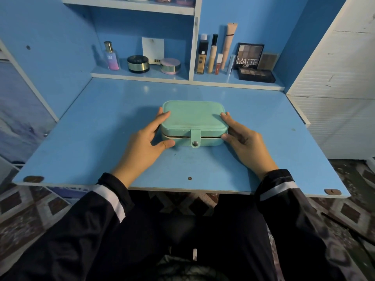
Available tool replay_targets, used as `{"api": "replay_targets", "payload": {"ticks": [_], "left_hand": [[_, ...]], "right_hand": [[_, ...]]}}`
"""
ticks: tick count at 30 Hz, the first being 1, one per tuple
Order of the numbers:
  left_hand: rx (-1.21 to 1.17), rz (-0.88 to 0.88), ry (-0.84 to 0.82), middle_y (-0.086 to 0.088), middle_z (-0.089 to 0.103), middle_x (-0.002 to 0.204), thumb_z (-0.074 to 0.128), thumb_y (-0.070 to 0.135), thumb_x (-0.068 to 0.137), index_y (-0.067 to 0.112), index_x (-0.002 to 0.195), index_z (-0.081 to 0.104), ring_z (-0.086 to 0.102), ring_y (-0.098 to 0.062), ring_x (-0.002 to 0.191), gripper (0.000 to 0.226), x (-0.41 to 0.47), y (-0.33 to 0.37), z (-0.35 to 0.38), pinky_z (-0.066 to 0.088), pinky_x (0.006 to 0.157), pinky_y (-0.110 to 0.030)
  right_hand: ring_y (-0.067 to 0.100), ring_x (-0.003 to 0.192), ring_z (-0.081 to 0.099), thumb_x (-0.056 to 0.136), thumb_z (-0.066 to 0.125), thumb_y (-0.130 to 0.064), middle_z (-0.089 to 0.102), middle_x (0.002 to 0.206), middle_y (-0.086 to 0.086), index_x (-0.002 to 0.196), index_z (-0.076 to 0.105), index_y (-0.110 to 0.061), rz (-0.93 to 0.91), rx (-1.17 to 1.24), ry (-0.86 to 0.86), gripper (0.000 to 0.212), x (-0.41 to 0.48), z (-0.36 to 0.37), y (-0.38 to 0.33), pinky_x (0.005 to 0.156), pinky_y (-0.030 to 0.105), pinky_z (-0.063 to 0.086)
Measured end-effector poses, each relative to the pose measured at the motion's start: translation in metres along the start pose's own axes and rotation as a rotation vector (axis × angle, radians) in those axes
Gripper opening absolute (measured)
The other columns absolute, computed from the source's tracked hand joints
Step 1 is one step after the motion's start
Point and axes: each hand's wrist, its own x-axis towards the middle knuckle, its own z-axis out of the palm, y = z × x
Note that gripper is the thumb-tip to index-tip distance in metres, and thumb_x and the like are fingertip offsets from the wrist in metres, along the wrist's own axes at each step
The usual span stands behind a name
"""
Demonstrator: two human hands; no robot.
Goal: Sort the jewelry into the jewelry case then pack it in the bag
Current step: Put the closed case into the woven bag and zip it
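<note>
A mint-green jewelry case (193, 116) lies flat in the middle of the blue desk (101, 122), lid down, its strap snapped over the front with a metal stud. My left hand (146, 142) grips the case's left side, fingers on the lid edge and thumb at the front corner. My right hand (241, 138) holds the right side in the same way. No loose jewelry shows. A dark quilted bag (182, 268) sits on my lap at the bottom edge, mostly hidden.
On the low shelf behind the desk stand a perfume bottle (111, 56), two round compacts (138, 63), several makeup tubes (213, 55) and eyeshadow palettes (250, 56). A white cabinet (334, 78) flanks the right. The desk's front edge is near my sleeves.
</note>
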Motion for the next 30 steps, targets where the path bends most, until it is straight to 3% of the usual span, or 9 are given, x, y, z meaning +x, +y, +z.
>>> {"api": "replay_targets", "payload": {"ticks": [5,9,10,11,12,16,25,28,30], "left_hand": [[0.046,-0.012,0.007,0.020,0.032,0.153,0.077,0.004,0.080,0.033,0.143,0.044,0.039,0.025,0.119,0.077,0.015,-0.007,-0.002,0.032,0.104,-0.015],[0.099,-0.025,-0.001,0.014,0.031,0.156,0.077,0.006,0.081,0.031,0.145,0.045,0.042,0.005,0.128,0.077,0.041,-0.015,-0.007,0.032,0.110,-0.024],[0.107,-0.028,-0.001,0.011,0.031,0.157,0.077,0.006,0.081,0.031,0.146,0.044,0.037,0.005,0.133,0.077,0.048,-0.017,-0.007,0.032,0.113,-0.026],[0.112,-0.032,0.000,0.008,0.031,0.158,0.077,0.006,0.081,0.031,0.146,0.043,0.033,0.004,0.136,0.078,0.055,-0.018,-0.007,0.031,0.115,-0.028],[0.117,-0.036,0.000,0.005,0.031,0.158,0.077,0.006,0.081,0.031,0.147,0.043,0.033,0.001,0.137,0.078,0.062,-0.019,-0.007,0.031,0.117,-0.030],[0.097,-0.066,0.019,-0.004,0.045,0.151,0.075,0.008,0.084,0.027,0.148,0.040,0.042,-0.013,0.138,0.076,0.082,-0.019,-0.004,0.033,0.116,-0.033],[0.068,-0.069,0.039,-0.007,0.048,0.148,0.074,0.005,0.084,0.019,0.147,0.041,0.044,-0.013,0.137,0.073,0.105,-0.023,0.002,0.033,0.111,-0.017],[0.074,-0.073,0.041,-0.007,0.046,0.149,0.075,0.006,0.084,0.020,0.148,0.040,0.043,-0.015,0.138,0.075,0.103,-0.025,0.005,0.033,0.115,-0.026],[0.089,-0.064,0.052,-0.005,0.048,0.148,0.076,0.008,0.083,0.024,0.148,0.041,0.044,-0.015,0.137,0.076,0.104,-0.028,0.005,0.035,0.116,-0.032]], "right_hand": [[-0.008,0.132,0.038,0.091,0.065,-0.007,0.040,0.150,-0.006,0.141,0.046,-0.028,0.005,0.007,-0.049,0.058,0.009,-0.002,0.003,0.109,0.013,0.029],[-0.011,0.113,0.047,0.087,0.071,-0.012,0.040,0.150,-0.009,0.141,0.048,-0.030,-0.001,-0.086,0.008,0.061,0.028,0.001,0.010,0.104,0.013,0.029],[-0.004,0.111,0.049,0.087,0.071,-0.014,0.040,0.149,-0.013,0.141,0.048,-0.032,0.000,-0.108,0.025,0.060,0.033,0.002,0.013,0.105,0.019,0.030],[0.010,0.095,0.022,0.087,0.071,-0.017,0.039,0.148,-0.017,0.140,0.048,-0.033,0.005,-0.116,0.035,0.060,0.040,0.003,0.016,0.107,0.026,0.033],[0.037,0.120,0.034,0.087,0.071,-0.018,0.038,0.147,-0.020,0.140,0.049,-0.034,0.014,-0.115,0.038,0.059,0.046,0.002,0.018,0.108,0.036,0.035],[0.038,0.125,0.041,0.087,0.071,-0.017,0.038,0.142,-0.024,0.139,0.050,-0.033,0.033,-0.106,0.048,0.058,0.069,0.000,0.023,0.107,0.039,0.033],[0.032,0.123,0.050,0.088,0.070,-0.019,0.043,0.149,-0.005,0.139,0.048,-0.039,0.081,-0.116,0.042,0.059,0.097,-0.001,0.032,0.110,0.034,0.039],[0.026,0.099,0.064,0.085,0.074,-0.021,0.058,0.135,-0.002,0.139,0.048,-0.040,0.091,-0.119,0.029,0.062,0.096,0.001,0.033,0.105,0.025,0.042],[0.038,0.100,0.059,0.084,0.076,-0.019,0.065,0.121,0.018,0.136,0.051,-0.040,0.093,-0.097,0.062,0.061,0.097,0.003,0.033,0.105,0.034,0.045]]}}
